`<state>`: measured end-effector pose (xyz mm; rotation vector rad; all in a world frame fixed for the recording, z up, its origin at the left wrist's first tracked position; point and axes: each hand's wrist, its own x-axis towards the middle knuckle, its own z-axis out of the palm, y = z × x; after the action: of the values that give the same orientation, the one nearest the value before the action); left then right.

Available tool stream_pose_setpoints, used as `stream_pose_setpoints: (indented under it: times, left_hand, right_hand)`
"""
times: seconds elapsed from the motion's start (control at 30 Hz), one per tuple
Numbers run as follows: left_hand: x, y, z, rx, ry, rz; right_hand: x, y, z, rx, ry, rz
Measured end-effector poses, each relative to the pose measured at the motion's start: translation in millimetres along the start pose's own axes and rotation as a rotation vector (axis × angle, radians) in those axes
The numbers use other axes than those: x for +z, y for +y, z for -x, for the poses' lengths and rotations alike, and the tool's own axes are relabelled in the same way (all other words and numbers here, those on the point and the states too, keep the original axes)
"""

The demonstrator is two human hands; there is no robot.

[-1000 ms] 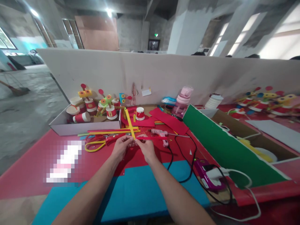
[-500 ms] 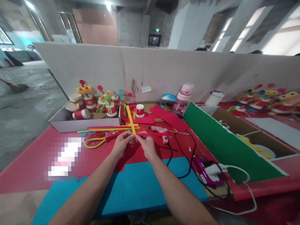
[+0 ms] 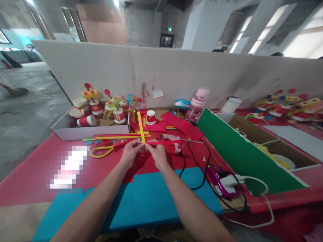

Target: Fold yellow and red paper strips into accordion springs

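My left hand (image 3: 131,153) and my right hand (image 3: 157,155) meet over the red table, fingertips pinched together. Between them is the lower end of a yellow paper strip (image 3: 140,124), which points away from me. A red paper strip (image 3: 168,143) runs out to the right from the same pinch. How the two strips join is hidden by my fingers. Just beyond lie more yellow strips (image 3: 118,137). Scissors with yellow handles (image 3: 101,155) rest left of my left hand. A pink glue gun (image 3: 173,137) lies beyond my right hand.
At the back left, a white box (image 3: 91,132) holds paper-cup figures. A red-and-white cup (image 3: 150,117) stands behind the strips. On the right are a green-sided box (image 3: 242,158), a purple power strip (image 3: 222,183) and cables. Blue board (image 3: 146,198) covers the front edge.
The yellow strip has turned slightly more upright between my fingertips. Both hands keep their pinch in nearly the same place. The whole view has shifted slightly.
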<state>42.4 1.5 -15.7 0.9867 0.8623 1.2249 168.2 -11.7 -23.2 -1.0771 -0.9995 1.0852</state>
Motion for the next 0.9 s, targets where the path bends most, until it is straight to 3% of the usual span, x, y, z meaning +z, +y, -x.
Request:
stream_pose_setpoints:
  times: [0.13,0.23,0.43,0.9]
  left_hand:
    - [-0.3,4.0,0.1,-0.067,0.010,0.090]
    - [0.1,5.5,0.2,-0.093,0.002,0.111]
    - [2.8,7.1,2.3,-0.079,-0.018,0.091]
    - [-1.9,-0.5,0.1,-0.042,0.002,0.077]
  right_hand:
    - [1.7,1.4,-3.2,0.113,-0.061,-0.159]
    - [2.2,3.2,-5.3,0.160,-0.022,-0.250]
    - [2.0,1.5,-1.7,0.175,-0.054,-0.339]
    - [1.9,0.7,-2.3,0.175,-0.076,-0.248]
